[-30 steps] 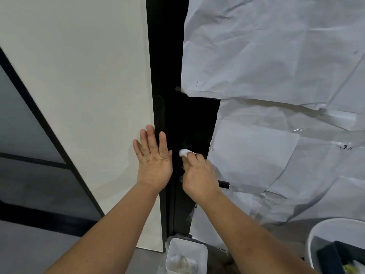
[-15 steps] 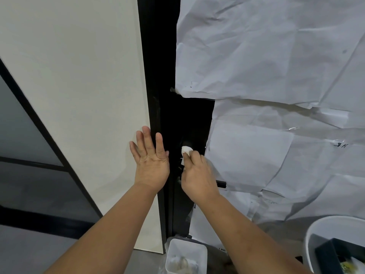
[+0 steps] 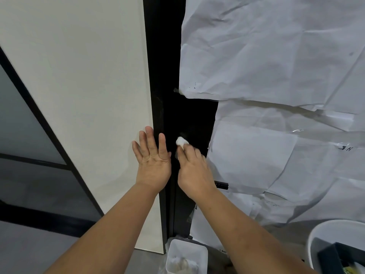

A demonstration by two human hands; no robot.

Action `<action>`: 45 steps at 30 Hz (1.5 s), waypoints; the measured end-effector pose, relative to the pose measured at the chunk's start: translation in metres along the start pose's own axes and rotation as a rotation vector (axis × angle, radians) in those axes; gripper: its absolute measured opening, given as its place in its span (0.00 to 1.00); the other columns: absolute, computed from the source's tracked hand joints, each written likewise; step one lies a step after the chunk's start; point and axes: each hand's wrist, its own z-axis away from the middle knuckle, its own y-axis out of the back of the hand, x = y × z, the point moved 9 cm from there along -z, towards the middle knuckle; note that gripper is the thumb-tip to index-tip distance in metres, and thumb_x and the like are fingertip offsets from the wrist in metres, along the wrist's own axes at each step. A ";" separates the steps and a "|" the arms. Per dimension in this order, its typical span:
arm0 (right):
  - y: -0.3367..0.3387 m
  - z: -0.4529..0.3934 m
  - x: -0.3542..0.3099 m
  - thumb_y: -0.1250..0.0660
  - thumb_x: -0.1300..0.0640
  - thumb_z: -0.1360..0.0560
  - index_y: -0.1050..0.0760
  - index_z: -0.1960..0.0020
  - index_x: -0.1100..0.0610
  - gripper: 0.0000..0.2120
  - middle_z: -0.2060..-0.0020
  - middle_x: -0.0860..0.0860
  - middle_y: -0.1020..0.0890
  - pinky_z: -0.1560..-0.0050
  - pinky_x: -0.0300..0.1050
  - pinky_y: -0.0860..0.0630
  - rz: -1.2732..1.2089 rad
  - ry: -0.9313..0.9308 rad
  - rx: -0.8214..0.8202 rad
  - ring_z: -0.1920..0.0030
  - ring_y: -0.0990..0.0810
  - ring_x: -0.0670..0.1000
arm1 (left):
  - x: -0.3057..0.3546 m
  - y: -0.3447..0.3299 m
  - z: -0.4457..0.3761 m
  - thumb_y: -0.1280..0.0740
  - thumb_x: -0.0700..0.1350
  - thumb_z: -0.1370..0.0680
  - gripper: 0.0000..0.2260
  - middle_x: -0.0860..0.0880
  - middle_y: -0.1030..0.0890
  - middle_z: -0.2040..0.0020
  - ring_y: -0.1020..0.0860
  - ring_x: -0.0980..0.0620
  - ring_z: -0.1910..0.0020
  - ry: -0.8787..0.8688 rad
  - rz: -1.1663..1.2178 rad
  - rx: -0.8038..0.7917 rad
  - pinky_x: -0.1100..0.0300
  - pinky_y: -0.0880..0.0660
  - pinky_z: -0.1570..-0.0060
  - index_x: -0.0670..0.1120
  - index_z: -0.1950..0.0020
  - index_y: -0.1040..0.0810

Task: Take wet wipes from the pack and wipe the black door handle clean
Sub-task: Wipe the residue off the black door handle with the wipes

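Observation:
My right hand (image 3: 194,171) is closed around a bunched white wet wipe (image 3: 181,141) and presses it against the black door (image 3: 187,115). The tip of the black door handle (image 3: 222,184) sticks out to the right just below my wrist; the rest of it is hidden behind my hand. My left hand (image 3: 152,157) lies flat with fingers spread, across the edge between the cream wall panel (image 3: 88,95) and the black door frame. No wipe pack can be made out.
Crumpled white paper sheets (image 3: 276,76) cover the door to the right. A small white bin (image 3: 186,258) with used wipes stands on the floor below. A white round tub (image 3: 324,230) holding a dark box sits at the bottom right. Dark glass panels are on the left.
My right hand and the wipe have shifted slightly upward along the door. My left hand stays flat on the wall edge.

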 end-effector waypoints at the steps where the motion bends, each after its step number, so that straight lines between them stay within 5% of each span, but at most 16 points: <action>1: -0.007 0.004 0.001 0.37 0.61 0.28 0.32 0.31 0.59 0.25 0.39 0.52 0.30 0.44 0.49 0.26 0.002 0.006 -0.037 0.44 0.30 0.53 | -0.001 -0.001 0.000 0.42 0.45 0.19 0.39 0.40 0.73 0.25 0.65 0.33 0.24 0.003 0.003 -0.004 0.28 0.60 0.30 0.48 0.24 0.73; 5: -0.002 0.007 0.007 0.38 0.61 0.28 0.31 0.32 0.58 0.24 0.42 0.52 0.29 0.48 0.49 0.26 -0.010 -0.029 -0.009 0.47 0.30 0.53 | 0.000 -0.001 0.000 0.42 0.45 0.19 0.39 0.39 0.73 0.25 0.66 0.32 0.25 -0.007 0.000 -0.007 0.27 0.60 0.30 0.48 0.24 0.73; 10: 0.042 -0.017 0.002 0.35 0.62 0.29 0.38 0.27 0.60 0.31 0.33 0.57 0.32 0.40 0.50 0.29 -0.010 -0.049 0.197 0.38 0.32 0.56 | 0.002 0.003 0.000 0.43 0.45 0.19 0.39 0.40 0.73 0.24 0.68 0.35 0.25 -0.017 -0.013 0.015 0.29 0.60 0.30 0.48 0.23 0.72; 17: 0.007 0.012 0.016 0.34 0.60 0.28 0.37 0.28 0.58 0.30 0.34 0.55 0.31 0.38 0.52 0.27 0.003 -0.108 0.023 0.37 0.31 0.55 | 0.003 0.002 0.000 0.41 0.44 0.19 0.40 0.39 0.72 0.25 0.67 0.33 0.25 -0.021 -0.009 0.016 0.28 0.61 0.30 0.48 0.23 0.72; 23: 0.050 -0.009 0.017 0.35 0.62 0.29 0.42 0.25 0.59 0.34 0.32 0.57 0.34 0.38 0.49 0.30 -0.003 -0.110 0.210 0.37 0.32 0.55 | 0.003 0.004 0.000 0.39 0.42 0.19 0.42 0.40 0.73 0.25 0.67 0.34 0.25 -0.023 -0.020 0.025 0.28 0.61 0.30 0.49 0.24 0.73; 30: 0.001 0.023 0.026 0.35 0.59 0.28 0.31 0.31 0.57 0.25 0.41 0.52 0.28 0.43 0.49 0.26 0.063 -0.093 0.008 0.44 0.28 0.52 | 0.004 0.003 0.000 0.40 0.44 0.19 0.41 0.40 0.73 0.25 0.67 0.34 0.25 -0.025 -0.022 0.023 0.29 0.61 0.30 0.48 0.24 0.73; 35: -0.005 0.034 0.056 0.38 0.58 0.27 0.22 0.42 0.59 0.15 0.53 0.52 0.24 0.50 0.48 0.28 0.029 -0.267 0.045 0.53 0.26 0.53 | 0.004 0.002 0.000 0.41 0.43 0.19 0.40 0.39 0.73 0.25 0.67 0.33 0.25 -0.026 -0.015 0.024 0.28 0.60 0.30 0.48 0.24 0.73; 45: -0.013 0.019 0.016 0.40 0.54 0.25 0.28 0.35 0.57 0.19 0.42 0.50 0.27 0.45 0.47 0.28 0.027 -0.031 -0.037 0.43 0.29 0.52 | 0.002 0.001 -0.001 0.41 0.44 0.19 0.40 0.40 0.73 0.24 0.68 0.35 0.25 -0.014 -0.026 0.030 0.28 0.60 0.30 0.48 0.23 0.72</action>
